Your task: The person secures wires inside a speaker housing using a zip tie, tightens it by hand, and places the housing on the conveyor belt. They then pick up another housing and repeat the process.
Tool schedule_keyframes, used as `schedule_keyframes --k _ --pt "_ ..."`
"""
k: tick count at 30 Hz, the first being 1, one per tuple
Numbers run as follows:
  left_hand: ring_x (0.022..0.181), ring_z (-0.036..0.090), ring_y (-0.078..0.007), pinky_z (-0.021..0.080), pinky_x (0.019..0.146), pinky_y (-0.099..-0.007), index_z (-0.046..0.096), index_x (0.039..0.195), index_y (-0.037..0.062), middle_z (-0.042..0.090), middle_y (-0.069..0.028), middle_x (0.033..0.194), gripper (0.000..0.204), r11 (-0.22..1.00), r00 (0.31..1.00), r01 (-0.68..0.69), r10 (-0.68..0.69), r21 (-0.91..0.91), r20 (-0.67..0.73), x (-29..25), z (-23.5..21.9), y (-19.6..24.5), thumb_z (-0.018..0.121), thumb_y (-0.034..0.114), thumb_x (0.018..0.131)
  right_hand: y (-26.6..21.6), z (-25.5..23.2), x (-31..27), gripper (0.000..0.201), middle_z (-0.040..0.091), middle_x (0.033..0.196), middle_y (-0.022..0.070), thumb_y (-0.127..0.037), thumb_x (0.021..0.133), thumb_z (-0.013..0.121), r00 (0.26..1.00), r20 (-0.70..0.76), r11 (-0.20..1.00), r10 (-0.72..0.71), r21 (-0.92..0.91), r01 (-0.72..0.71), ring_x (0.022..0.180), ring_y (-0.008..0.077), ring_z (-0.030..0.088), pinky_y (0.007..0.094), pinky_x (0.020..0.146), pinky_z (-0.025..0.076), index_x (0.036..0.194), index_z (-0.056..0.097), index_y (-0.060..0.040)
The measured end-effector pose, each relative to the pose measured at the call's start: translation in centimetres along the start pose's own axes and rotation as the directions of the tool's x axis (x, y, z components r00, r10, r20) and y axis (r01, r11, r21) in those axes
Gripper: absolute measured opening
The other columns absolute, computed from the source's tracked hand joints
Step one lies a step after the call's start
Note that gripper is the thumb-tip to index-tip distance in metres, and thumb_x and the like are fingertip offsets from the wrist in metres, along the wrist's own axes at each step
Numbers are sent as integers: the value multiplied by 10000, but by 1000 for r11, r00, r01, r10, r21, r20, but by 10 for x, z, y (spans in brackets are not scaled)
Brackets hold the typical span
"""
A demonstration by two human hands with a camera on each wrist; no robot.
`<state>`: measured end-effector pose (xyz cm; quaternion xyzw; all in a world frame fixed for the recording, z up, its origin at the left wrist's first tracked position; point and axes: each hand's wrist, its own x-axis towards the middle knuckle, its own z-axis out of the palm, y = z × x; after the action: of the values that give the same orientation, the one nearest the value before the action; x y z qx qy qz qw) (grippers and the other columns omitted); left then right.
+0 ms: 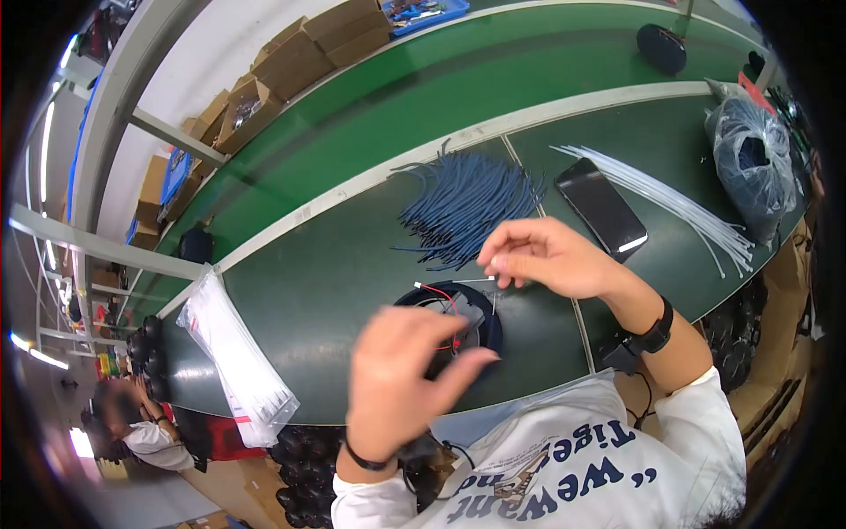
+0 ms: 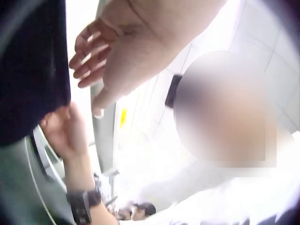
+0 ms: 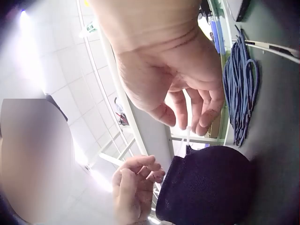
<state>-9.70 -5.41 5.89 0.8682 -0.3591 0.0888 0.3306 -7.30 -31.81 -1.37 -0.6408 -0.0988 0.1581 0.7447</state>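
Note:
A round, dark, mesh-covered shell (image 1: 495, 339) lies on the green table. Inside it shows a red wire (image 1: 438, 290) with a white connector (image 1: 418, 285). My left hand (image 1: 401, 375), blurred, hovers over the near left side of the shell, thumb spread from the straight fingers and nothing in it. At the shell's far right rim is my right hand (image 1: 551, 260), with thumb and forefinger close together. A thin white strip (image 3: 189, 137) like a cable tie stands up from the shell to these fingertips; I cannot tell whether they pinch it.
Beyond the shell lies a heap of dark blue cords (image 1: 471, 207). To its right are a black phone (image 1: 602, 210), loose white cable ties (image 1: 674, 207) and a clear bag (image 1: 749, 167) of dark items. A packet of white strips (image 1: 233, 353) lies left. Cardboard boxes (image 1: 295, 57) line the shelf behind.

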Motion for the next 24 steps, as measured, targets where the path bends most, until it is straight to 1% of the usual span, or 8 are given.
schedule_keyframes --k 2,3,5,11,12,15,21,24 --pt "916 722 -343 593 806 -408 764 1082 24 732 -137 1000 426 995 1000 12 -13 96 9 -5 26 24 974 209 760 4 2 4 169 753 990 37 -173 1075 690 994 99 999 39 32 -42 862 94 699 244 746 550 1129 735 -20" --pt "924 721 -329 588 801 -416 753 1091 29 722 -124 991 376 989 998 48 -52 141 21 -6 39 25 943 177 802 9 1 6 166 757 995 39 -166 1068 698 990 125 997 57 52 -64 867 96 702 244 752 552 1128 740 -17" --pt "822 720 -278 580 719 -390 753 1034 27 706 -104 915 258 976 994 80 -64 202 -85 -6 61 17 900 106 838 15 -3 13 161 765 1007 42 -153 1056 713 982 173 992 76 88 -93 878 98 707 244 763 556 1126 750 -13" --pt "599 649 -191 521 579 -302 751 932 15 646 -69 735 107 986 978 131 -111 107 -175 -6 71 10 834 -4 866 22 -2 5 188 783 1035 67 -158 1055 719 983 168 971 69 214 -105 891 107 711 247 779 562 1155 761 -4" --pt "591 636 -162 507 570 -284 753 918 11 646 -62 721 101 985 972 153 -135 85 -193 -6 72 12 831 -16 861 24 -2 3 189 783 1035 67 -159 1055 719 985 161 969 66 227 -102 891 107 711 247 779 562 1154 761 -3" --pt "594 643 -185 526 562 -318 750 921 31 673 -55 739 111 981 963 188 -174 53 -206 -7 72 12 841 12 860 24 -1 4 192 784 1035 66 -161 1055 721 987 152 966 51 243 -88 892 106 711 248 780 563 1153 761 0" --pt "587 634 -165 523 557 -304 767 942 22 677 -57 732 120 979 963 197 -184 46 -199 -6 71 13 844 -1 853 25 0 4 184 784 1030 65 -149 1045 734 981 185 962 56 252 -103 893 107 716 246 788 564 1145 761 3" --pt "549 587 -111 476 534 -252 777 926 7 681 -51 722 109 984 956 180 -176 -5 -233 -5 73 11 842 -25 845 24 3 2 167 784 1015 58 -129 1028 760 984 176 966 41 243 -83 902 104 723 248 807 571 1125 759 7"
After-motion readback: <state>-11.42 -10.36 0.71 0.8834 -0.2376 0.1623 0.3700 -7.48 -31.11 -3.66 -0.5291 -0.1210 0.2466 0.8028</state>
